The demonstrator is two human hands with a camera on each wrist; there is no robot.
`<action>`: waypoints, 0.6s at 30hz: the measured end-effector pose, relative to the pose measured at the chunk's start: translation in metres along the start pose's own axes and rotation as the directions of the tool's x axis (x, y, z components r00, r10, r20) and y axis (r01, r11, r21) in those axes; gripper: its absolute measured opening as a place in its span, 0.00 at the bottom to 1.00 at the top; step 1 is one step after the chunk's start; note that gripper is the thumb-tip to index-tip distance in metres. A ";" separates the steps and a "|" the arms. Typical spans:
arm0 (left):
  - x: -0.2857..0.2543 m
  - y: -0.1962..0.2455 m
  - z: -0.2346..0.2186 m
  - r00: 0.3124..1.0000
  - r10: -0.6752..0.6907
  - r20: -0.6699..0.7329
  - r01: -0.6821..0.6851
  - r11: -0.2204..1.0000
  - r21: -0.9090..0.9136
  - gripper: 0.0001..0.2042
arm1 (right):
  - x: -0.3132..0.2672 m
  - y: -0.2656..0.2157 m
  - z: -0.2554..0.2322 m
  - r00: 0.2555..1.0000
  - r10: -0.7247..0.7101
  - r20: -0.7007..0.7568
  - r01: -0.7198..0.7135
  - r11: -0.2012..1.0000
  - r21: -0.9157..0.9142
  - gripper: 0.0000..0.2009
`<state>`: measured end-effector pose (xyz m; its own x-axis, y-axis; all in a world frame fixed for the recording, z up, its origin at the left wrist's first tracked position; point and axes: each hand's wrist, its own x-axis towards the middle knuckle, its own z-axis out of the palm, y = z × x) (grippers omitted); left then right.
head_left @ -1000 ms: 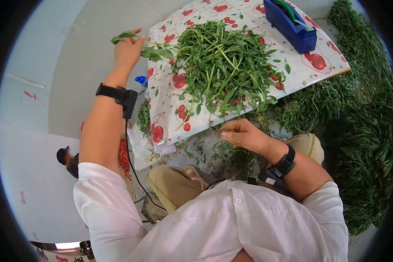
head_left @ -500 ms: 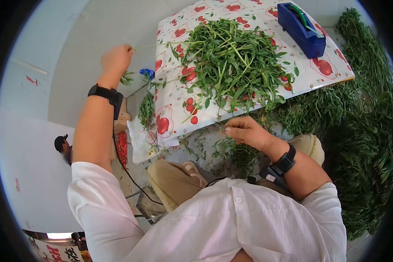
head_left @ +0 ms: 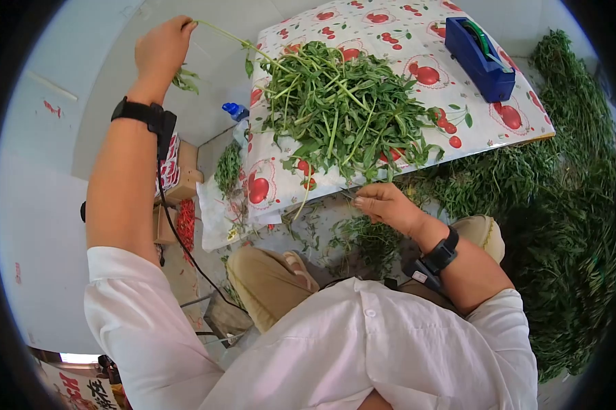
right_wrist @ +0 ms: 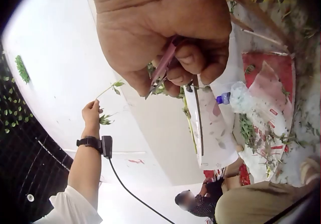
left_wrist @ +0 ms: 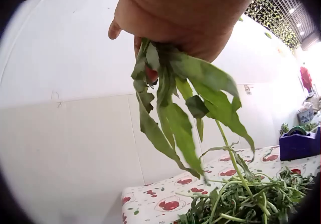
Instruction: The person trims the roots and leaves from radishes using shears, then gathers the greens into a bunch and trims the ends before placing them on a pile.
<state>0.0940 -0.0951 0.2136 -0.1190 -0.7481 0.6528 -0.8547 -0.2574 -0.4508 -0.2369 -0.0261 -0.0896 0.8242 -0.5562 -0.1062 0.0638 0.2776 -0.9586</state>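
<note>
My left hand [head_left: 161, 55] is raised beyond the table's left side and pinches a long leafy green stem [head_left: 222, 32], whose other end reaches the heap. Long drooping leaves [left_wrist: 175, 123] hang under that palm in the left wrist view. The heap of leafy stems [head_left: 349, 109] lies on a table with a fruit-print cover [head_left: 424, 72]. At the table's near edge, my right hand [head_left: 390, 206] grips a small thin metal blade [right_wrist: 163, 68] with a pinkish sheen between thumb and curled fingers. Part of it is hidden by the fingers.
A blue tape dispenser [head_left: 479, 61] stands at the table's far right. More green plants [head_left: 561, 239] are heaped on the floor to the right. Left of the table are a blue-capped bottle [head_left: 234, 111], a cardboard box [head_left: 185, 174] and red chillies [head_left: 186, 220].
My left hand has moved up and left, away from the heap, with the stem stretched behind it. The right hand has stayed by the table's near edge.
</note>
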 end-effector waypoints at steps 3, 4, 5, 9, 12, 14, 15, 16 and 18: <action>0.016 0.008 -0.010 0.999 0.044 0.026 -0.046 0.995 0.083 0.16 | 0.008 -0.013 0.006 0.987 -0.162 -0.017 0.153 0.957 -0.246 0.14; 0.018 0.020 -0.023 0.999 0.026 0.020 -0.027 0.998 0.058 0.14 | 0.015 -0.026 0.010 0.971 -0.240 -0.007 0.221 0.906 -0.362 0.15; 0.021 0.034 -0.037 1.000 0.010 0.016 -0.011 0.999 0.033 0.13 | 0.021 -0.041 0.014 0.952 -0.303 -0.043 0.257 0.868 -0.426 0.15; 0.034 0.041 -0.049 0.995 0.066 -0.072 -0.064 0.997 0.030 0.10 | 0.067 -0.091 0.026 0.724 -0.688 0.055 0.447 0.406 -0.797 0.13; 0.034 0.039 -0.060 0.984 0.125 -0.126 -0.105 0.983 0.153 0.09 | 0.105 -0.102 0.011 0.777 -0.612 0.150 0.283 0.126 -0.951 0.12; 0.037 0.029 -0.067 0.993 0.094 -0.073 -0.082 0.985 0.150 0.10 | 0.120 -0.107 -0.007 0.881 -0.451 0.145 0.150 -0.025 -0.988 0.12; 0.037 0.023 -0.069 0.996 0.078 -0.046 -0.071 0.986 0.148 0.10 | 0.126 -0.108 -0.015 0.895 -0.431 0.120 0.111 -0.045 -0.993 0.12; 0.035 0.016 -0.069 0.995 0.070 -0.067 -0.057 0.984 0.169 0.10 | 0.130 -0.110 -0.022 0.907 -0.411 0.092 0.072 -0.063 -0.995 0.12; 0.032 0.004 -0.067 0.993 0.055 -0.109 -0.031 0.977 0.212 0.10 | 0.136 -0.111 -0.038 0.914 -0.404 0.040 -0.002 -0.105 -0.994 0.12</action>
<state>0.0525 -0.0789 0.2732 -0.2201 -0.6899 0.6897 -0.7244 -0.3579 -0.5892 -0.1530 -0.1623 -0.0072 0.7502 -0.5888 0.3009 -0.5683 -0.8067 -0.1619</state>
